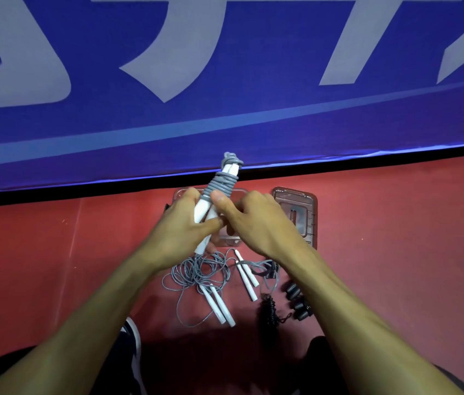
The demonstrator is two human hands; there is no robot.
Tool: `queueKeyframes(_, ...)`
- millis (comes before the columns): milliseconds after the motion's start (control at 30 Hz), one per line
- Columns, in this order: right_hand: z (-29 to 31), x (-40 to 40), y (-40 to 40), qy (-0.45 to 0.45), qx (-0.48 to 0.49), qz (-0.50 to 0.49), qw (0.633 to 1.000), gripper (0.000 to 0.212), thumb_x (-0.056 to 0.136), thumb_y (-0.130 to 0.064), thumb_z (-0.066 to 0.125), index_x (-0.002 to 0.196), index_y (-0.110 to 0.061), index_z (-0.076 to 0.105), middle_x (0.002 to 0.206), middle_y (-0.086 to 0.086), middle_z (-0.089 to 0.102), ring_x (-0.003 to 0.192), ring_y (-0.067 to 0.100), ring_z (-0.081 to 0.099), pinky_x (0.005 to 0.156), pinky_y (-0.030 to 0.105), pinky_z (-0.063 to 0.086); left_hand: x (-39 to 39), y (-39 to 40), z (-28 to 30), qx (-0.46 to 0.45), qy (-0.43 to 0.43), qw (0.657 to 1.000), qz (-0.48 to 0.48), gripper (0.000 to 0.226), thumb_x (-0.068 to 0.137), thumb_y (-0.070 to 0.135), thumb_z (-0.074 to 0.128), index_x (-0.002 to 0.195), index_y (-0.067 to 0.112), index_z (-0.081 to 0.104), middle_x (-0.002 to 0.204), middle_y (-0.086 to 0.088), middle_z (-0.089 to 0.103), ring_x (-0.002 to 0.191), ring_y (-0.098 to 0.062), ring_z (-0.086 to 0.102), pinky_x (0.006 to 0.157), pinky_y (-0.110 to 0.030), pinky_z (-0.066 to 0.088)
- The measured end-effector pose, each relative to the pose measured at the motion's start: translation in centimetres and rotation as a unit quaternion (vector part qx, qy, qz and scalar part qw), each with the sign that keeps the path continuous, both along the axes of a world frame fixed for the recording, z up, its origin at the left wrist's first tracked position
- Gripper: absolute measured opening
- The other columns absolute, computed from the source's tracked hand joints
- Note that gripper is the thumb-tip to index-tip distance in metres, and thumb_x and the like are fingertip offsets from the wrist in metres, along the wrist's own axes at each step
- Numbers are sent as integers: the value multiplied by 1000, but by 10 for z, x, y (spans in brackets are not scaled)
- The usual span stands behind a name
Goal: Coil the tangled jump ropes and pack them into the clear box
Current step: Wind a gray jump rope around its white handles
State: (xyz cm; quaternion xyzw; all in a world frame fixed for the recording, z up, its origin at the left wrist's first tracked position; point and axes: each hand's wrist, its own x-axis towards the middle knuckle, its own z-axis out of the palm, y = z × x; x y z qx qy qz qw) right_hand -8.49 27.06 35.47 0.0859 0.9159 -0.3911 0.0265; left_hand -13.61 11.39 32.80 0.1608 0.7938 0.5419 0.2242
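Note:
My left hand (188, 220) grips a jump rope bundle (222, 181): two white handles side by side, with grey cord wound tightly round their upper part. My right hand (253, 220) pinches the cord wrap from the right, thumb on the coils. Under both hands lies the clear box (238, 192), mostly hidden. On the red floor below my wrists lies a tangled grey rope with white handles (196, 275). Another pair of white handles (246, 276) with grey cord lies to its right. Further right is a black rope with black handles (293, 297).
The clear lid (299, 215) lies flat to the right of the box. A blue banner wall (225, 95) rises just behind the box. My knees and a shoe (132, 346) sit at the bottom edge. The red floor (396, 238) stretches left and right.

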Motion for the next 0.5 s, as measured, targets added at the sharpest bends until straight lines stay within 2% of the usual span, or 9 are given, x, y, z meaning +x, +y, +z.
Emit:
queueKeyframes(33, -1, 0, 0, -12, 3, -3, 1000, 83, 88, -80, 32, 57, -11, 64, 52, 5, 61, 58, 23, 60, 66, 40, 53, 2, 2, 0, -7, 17, 1000, 17, 37, 83, 35, 71, 99, 15, 45, 78, -9, 68, 65, -25, 67, 63, -50, 56)
queueKeyframes(100, -2, 1, 0, -13, 8, -1, 1000, 88, 84, -85, 28, 61, -7, 62, 53, 4, 59, 58, 24, 59, 65, 41, 53, 5, 5, 0, -27, 53, 997, 39, 43, 74, 50, 67, 97, 24, 41, 92, -8, 64, 74, -18, 60, 68, -44, 51)
queueKeyframes(200, 2, 0, -2, 16, -5, 11, 1000, 74, 96, -70, 35, 57, -10, 55, 51, 2, 51, 55, 21, 49, 59, 37, 43, 2, 5, 2, 3, 1, 1000, 11, 49, 62, 56, 61, 101, 29, 47, 95, 4, 61, 78, -4, 56, 73, -37, 46)
queueKeyframes(267, 5, -3, 0, 1, -50, 19, 999, 65, 103, -57, 38, 61, -13, 60, 53, 0, 56, 54, 15, 52, 59, 34, 42, -1, 4, 3, 52, -69, 996, -8, 43, 70, 52, 61, 104, 26, 62, 95, 5, 67, 84, -8, 60, 82, -48, 49)
queueKeyframes(300, 6, -5, 2, -7, -80, 16, 997, 61, 104, -53, 38, 61, -15, 61, 52, -3, 55, 51, 10, 50, 58, 32, 40, -1, 3, 4, 84, -95, 992, -11, 38, 77, 50, 60, 103, 24, 67, 96, 3, 69, 87, -12, 62, 84, -49, 49)
queueKeyframes(333, 5, -6, 4, -13, -104, 11, 994, 60, 105, -51, 38, 60, -18, 60, 49, -7, 54, 48, 6, 46, 57, 29, 37, 0, 3, 6, 113, -108, 988, -15, 34, 85, 48, 58, 102, 21, 70, 96, 2, 70, 87, -12, 63, 83, -43, 50)
queueKeyframes(400, 4, -5, 6, -14, -114, -4, 993, 61, 105, -52, 37, 60, -19, 61, 48, -10, 55, 48, 4, 47, 57, 27, 37, 2, 3, 10, 132, -82, 988, -21, 37, 96, 39, 48, 103, 9, 68, 93, 2, 68, 86, -10, 62, 82, -29, 48)
queueKeyframes(433, 3, -4, 6, -13, -103, -7, 995, 63, 104, -54, 35, 61, -18, 64, 50, -10, 58, 52, 4, 52, 60, 27, 39, 2, 2, 12, 123, -60, 990, -22, 39, 97, 37, 47, 103, 3, 65, 92, 2, 67, 85, -10, 61, 81, -27, 48)
queueKeyframes(500, 3, -1, 5, -18, -81, -3, 997, 69, 102, -61, 31, 67, -15, 69, 58, -7, 64, 61, 6, 62, 65, 28, 45, 1, 0, 13, 94, -19, 995, -33, 40, 93, 40, 55, 107, 3, 64, 98, -1, 70, 89, -15, 63, 84, -35, 51)
